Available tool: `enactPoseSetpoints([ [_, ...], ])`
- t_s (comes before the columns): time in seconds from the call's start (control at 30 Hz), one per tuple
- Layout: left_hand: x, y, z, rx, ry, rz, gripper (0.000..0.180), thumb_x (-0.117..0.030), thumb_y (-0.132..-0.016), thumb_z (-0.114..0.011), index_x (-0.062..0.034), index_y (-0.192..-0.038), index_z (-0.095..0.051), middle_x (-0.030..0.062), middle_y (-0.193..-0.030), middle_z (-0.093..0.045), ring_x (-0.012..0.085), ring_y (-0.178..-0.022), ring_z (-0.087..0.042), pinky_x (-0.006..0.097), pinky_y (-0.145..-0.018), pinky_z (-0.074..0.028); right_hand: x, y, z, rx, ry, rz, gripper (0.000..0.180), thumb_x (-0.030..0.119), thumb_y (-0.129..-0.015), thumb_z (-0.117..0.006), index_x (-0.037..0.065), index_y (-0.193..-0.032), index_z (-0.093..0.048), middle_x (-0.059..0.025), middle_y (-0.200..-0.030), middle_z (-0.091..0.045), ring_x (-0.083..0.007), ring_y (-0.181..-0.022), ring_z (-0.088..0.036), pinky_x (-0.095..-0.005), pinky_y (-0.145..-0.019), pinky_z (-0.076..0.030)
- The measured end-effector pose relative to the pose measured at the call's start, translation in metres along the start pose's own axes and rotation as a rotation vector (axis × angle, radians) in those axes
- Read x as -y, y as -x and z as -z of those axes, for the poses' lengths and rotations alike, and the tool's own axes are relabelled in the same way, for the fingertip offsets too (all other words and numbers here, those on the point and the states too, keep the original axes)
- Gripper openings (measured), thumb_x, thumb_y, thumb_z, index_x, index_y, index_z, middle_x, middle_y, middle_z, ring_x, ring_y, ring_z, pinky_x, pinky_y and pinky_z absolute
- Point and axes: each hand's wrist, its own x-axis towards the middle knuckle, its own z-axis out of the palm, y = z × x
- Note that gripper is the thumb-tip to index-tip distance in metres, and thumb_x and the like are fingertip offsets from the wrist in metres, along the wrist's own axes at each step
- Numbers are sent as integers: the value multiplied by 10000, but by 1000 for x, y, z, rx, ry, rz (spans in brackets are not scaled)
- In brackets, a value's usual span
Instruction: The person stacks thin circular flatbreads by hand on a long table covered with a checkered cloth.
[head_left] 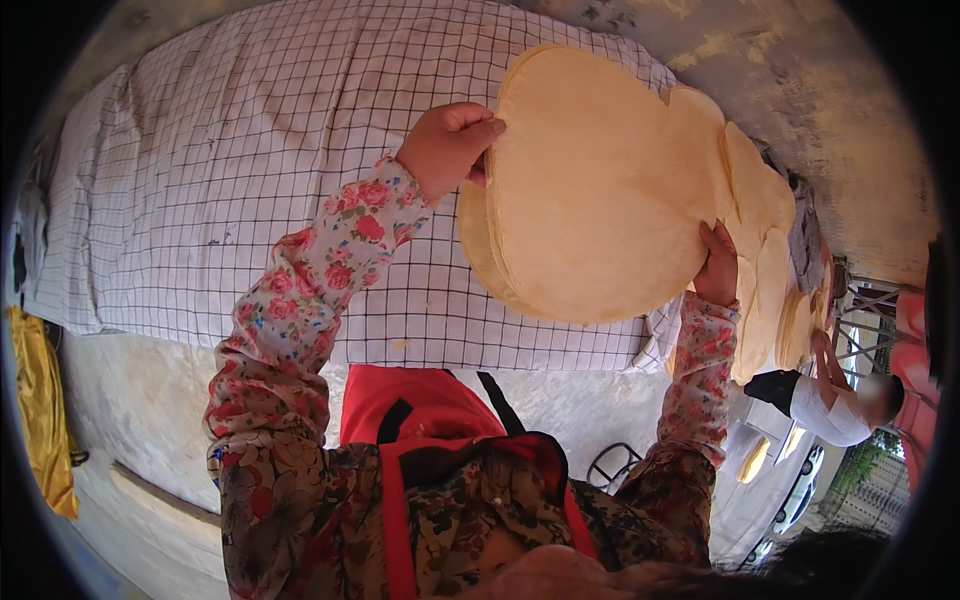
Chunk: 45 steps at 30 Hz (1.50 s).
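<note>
A large, thin, rounded tan sheet that looks like flatbread is held out flat in front of me, above the checked cloth. Its left edge shows more than one layer. My left hand pinches that edge between thumb and fingers. On the lower right edge, my right hand has its fingers closed on the sheet, with part of the grip hidden behind it. Another similar sheet peeks out under the left side. Just beyond my right hand lie more overlapping tan sheets.
A stained wall runs behind the cloth-covered surface. At the far right a person in a white top reaches toward a stack of tan sheets. Yellow fabric hangs at the left. A dark metal frame stands below on the right.
</note>
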Motion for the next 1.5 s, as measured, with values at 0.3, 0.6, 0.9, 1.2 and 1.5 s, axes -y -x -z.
enactPoseSetpoints([
  [0.3,172,-43,-4,-137,-283,364,260,-233,-907,-530,16,-945,-597,51,-750,-621,106,-561,-587,249,-489,-497,-153,-36,85,-187,359,-65,295,101,-891,-487,-48,-1133,-565,-110,-1044,-638,-191,-919,-622,-284,-785,-502],
  [0.6,200,-36,13,-162,-417,233,288,-255,-883,-522,12,-822,-611,99,-624,-614,191,-514,-602,319,-529,-493,-179,-40,82,-360,217,-133,274,87,-829,-543,-38,-1059,-624,-57,-856,-659,-126,-685,-604,-240,-590,-481],
  [0.9,204,-24,0,-418,-906,-329,314,-232,-794,-652,-5,-975,-533,134,-804,-558,329,-785,-535,419,-684,-454,-170,-14,57,-710,994,40,360,125,-796,-631,-54,-1103,-574,-178,-921,-644,-290,-770,-625,-368,-655,-501],
  [1.2,228,-56,10,-213,-378,186,339,-159,-702,-718,15,-916,-519,55,-745,-537,146,-567,-522,318,-464,-458,-200,90,-50,-333,1321,376,602,276,-752,-634,50,-1280,-454,-190,-1374,-357,-366,-1288,-310,-522,-1032,-258],
  [1.5,187,-42,6,-108,171,490,196,-124,-820,-614,-35,-980,-543,46,-829,-610,186,-667,-628,274,-511,-521,-213,90,-61,-356,1179,339,601,297,-788,-605,84,-1320,-423,-170,-1423,-309,-344,-1351,-225,-535,-1080,-188],
])
